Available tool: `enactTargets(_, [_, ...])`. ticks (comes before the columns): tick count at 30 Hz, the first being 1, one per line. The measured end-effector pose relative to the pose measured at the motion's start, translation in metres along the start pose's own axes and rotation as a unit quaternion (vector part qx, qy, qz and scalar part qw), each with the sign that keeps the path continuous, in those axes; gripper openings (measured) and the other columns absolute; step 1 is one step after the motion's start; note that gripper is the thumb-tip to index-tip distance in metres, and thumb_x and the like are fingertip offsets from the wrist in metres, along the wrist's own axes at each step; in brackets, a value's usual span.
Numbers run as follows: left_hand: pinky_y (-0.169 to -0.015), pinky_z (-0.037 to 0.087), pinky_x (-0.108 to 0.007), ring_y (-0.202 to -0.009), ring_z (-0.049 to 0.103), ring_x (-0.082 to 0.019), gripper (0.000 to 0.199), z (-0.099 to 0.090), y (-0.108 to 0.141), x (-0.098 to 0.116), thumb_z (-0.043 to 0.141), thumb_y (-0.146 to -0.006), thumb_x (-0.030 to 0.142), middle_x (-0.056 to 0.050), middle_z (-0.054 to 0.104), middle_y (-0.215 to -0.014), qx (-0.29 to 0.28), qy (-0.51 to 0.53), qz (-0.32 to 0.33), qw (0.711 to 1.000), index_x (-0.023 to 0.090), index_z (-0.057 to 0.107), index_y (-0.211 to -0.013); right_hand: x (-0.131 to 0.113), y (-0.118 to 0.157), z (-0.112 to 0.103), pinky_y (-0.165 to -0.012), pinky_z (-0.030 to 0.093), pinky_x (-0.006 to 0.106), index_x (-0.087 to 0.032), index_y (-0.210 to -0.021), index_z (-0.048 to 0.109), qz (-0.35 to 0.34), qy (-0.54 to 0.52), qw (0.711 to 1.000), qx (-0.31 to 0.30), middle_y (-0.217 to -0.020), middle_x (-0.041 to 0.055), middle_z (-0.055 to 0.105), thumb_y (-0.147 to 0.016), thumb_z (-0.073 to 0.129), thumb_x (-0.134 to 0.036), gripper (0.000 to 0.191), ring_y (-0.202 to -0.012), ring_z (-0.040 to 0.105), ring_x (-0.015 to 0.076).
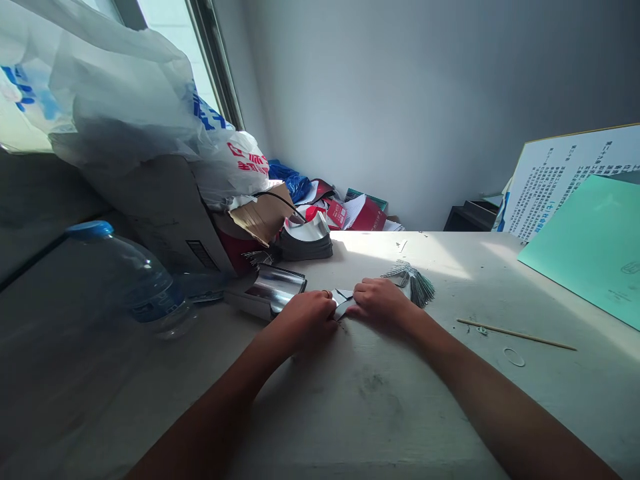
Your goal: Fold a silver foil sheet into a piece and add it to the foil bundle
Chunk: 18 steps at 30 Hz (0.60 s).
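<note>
A small piece of silvery foil paper [342, 303] lies low over the white table [380, 400], between my two hands. My left hand [313, 312] has its fingers closed on the left side of the foil paper. On its right side, my right hand [377, 300] pinches the same piece, knuckles up. Folds and a pointed edge show in the paper. Just left of my left hand sits a curved stack of silver sheets [277, 287]. Beyond my right hand lies a fanned bundle of thin silvery strips [415, 283].
A thin wooden stick [517, 335] and a white ring [514, 357] lie at right, near a green board [595, 247]. A clear bottle [150, 287] lies tilted at left, below plastic bags [130, 100]. A dark stack with silver top [306, 240] stands behind.
</note>
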<state>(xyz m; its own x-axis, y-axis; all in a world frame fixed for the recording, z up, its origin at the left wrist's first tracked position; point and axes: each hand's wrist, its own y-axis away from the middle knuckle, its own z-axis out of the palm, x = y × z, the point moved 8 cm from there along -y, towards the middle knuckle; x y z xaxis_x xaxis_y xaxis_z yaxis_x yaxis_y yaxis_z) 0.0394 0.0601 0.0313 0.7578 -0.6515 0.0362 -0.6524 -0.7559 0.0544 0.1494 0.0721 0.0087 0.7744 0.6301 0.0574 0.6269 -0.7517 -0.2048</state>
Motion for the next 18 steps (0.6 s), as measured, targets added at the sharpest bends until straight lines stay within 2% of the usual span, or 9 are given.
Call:
enactTargets(6, [-0.067,0.043,-0.028,-0.083,0.064,-0.021,0.012,0.005,-0.005,-0.004,0.058,-0.084,0.022,-0.007,0.068,-0.095,0.025,0.007,-0.006,1.000,0.019,0.068,-0.079,0.001,0.000,0.002,-0.066,0.038,0.030,-0.015,-0.088,0.072,0.019,0.018,1.000,0.001,-0.092,0.0119,0.071,-0.102,0.043,-0.056,0.053,-0.084,0.063,0.0221])
enactTargets(18, [-0.070,0.047,-0.033,-0.083,0.067,-0.026,0.022,0.011,-0.007,0.004,0.049,-0.088,0.017,-0.013,0.069,-0.090,0.053,-0.058,0.001,0.997,0.016,0.070,-0.081,0.001,-0.001,0.004,-0.060,0.033,0.030,-0.016,-0.089,0.073,0.052,0.019,0.998,0.002,-0.093,0.0099,0.072,-0.103,0.048,-0.047,0.042,-0.082,0.065,0.0215])
